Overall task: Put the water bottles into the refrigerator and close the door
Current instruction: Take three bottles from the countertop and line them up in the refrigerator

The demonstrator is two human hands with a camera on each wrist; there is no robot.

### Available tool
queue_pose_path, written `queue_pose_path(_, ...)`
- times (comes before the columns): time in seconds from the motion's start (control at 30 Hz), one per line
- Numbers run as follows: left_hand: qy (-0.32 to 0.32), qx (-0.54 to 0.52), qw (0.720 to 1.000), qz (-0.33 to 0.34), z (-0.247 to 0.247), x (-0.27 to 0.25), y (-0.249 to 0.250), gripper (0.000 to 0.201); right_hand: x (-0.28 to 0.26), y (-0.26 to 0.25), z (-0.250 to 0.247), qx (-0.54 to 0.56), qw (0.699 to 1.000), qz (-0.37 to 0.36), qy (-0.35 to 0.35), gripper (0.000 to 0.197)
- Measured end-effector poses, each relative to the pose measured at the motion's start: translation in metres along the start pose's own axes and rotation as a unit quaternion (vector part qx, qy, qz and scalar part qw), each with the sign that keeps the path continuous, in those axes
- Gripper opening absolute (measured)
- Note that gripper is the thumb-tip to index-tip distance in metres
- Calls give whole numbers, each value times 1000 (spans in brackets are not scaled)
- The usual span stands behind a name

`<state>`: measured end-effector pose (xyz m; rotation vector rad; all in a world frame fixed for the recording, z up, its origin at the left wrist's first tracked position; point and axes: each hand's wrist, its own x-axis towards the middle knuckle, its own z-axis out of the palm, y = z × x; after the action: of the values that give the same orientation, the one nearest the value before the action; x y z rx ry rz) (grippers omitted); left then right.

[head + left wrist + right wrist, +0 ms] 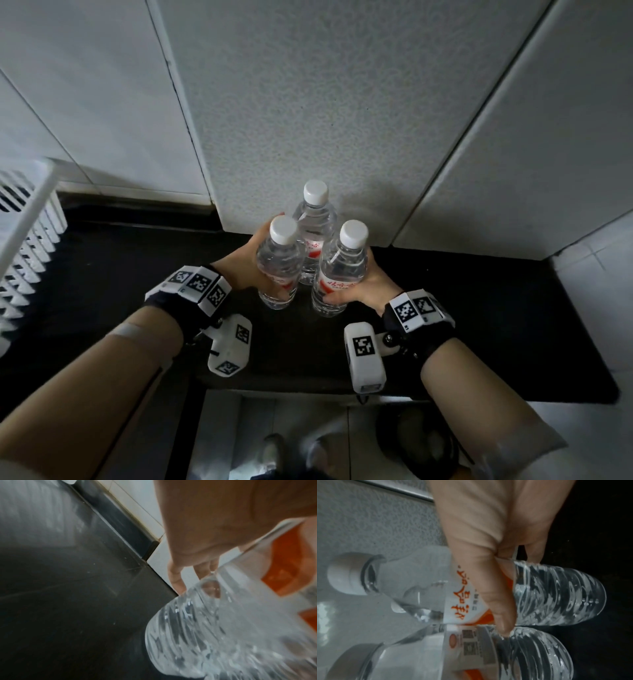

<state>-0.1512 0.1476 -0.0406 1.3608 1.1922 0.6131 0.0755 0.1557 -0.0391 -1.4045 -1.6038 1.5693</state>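
Three water bottles with white caps stand close together on a dark counter [513, 325], at the foot of a pale speckled panel [342, 120]. The left hand [245, 262] is wrapped round the near-left bottle [279, 270], and the right hand [363, 286] is wrapped round the near-right bottle [340, 274]; the far bottle [314, 228] stands between and behind them, held by neither as far as the head view shows. The chief risk is that far bottle: it sits close against the two gripped ones, perhaps touching, so lifting them apart could knock it over and send it rolling on the counter. The ribbed lower bodies are thin plastic and look likely to flex, so a loose one-handed grip on a full bottle could slip, above all if a hand must free itself to work a door. No open refrigerator is in sight; whether the speckled panel is its door I cannot tell, so the bottles may need setting down again first. The head view alone shows all three bottles, both wrists and the white slatted rack [27, 222] at far left. The right wrist view shows what it cannot: the thumb [501, 608] lying across the orange-and-white label [464, 599], its tip reaching the neighbouring bottle. The left wrist view shows fingertips [176, 580] curling round the bottle's far side and the counter's far edge meeting the wall.
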Motion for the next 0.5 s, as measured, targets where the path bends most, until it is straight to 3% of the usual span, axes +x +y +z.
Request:
queue_pose_path(0.07, -6, 6, 1000, -14, -2, 5, 4, 100, 2, -2, 0, -15, 1000, 8, -25, 100)
queue_pose_path(0.13, -11, 5, 1000, -9, 1, 8, 10, 72, 5, -4, 2, -33, 998, 10, -43, 88)
queue_pose_path(0.27, 11, -60, 998, 20, 11, 10, 8, 86, 6, -3, 9, -19, 1000, 23, 9, 73)
queue_pose_path(0.5, 9, -128, 991, 44, 28, 13, -4, 82, -17, 3, 15, 13, 993, 42, 106, 70)
